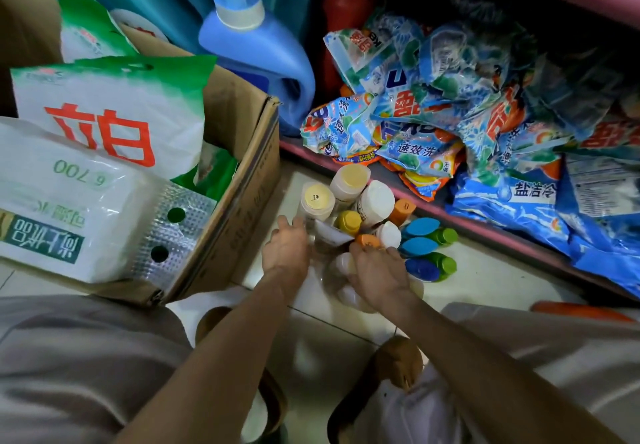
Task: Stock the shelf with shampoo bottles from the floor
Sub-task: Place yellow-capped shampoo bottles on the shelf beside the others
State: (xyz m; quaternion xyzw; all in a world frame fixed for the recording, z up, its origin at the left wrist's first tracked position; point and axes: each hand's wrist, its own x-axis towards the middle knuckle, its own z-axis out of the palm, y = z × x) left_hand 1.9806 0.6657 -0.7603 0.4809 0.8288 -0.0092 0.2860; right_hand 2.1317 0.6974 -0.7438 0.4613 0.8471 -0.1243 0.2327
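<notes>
A cluster of shampoo bottles stands on the tiled floor (485,280) in front of the low pink shelf (540,249). It holds cream-capped bottles (317,197), a white-capped one (375,201), yellow (348,220) and orange (367,241) caps, and green bottles with blue caps (420,246). My left hand (285,253) reaches into the left side of the cluster, fingers curled around a clear bottle (325,235) with a white label. My right hand (379,270) grips a pale bottle (343,265) at the near side, just under the orange cap.
An open cardboard box (249,166) with detergent bags (114,114) stands at the left, close to my left hand. A blue detergent jug (256,45) sits behind it. The shelf holds a heap of blue washing-powder packets (433,114). My knees and feet frame the bottom.
</notes>
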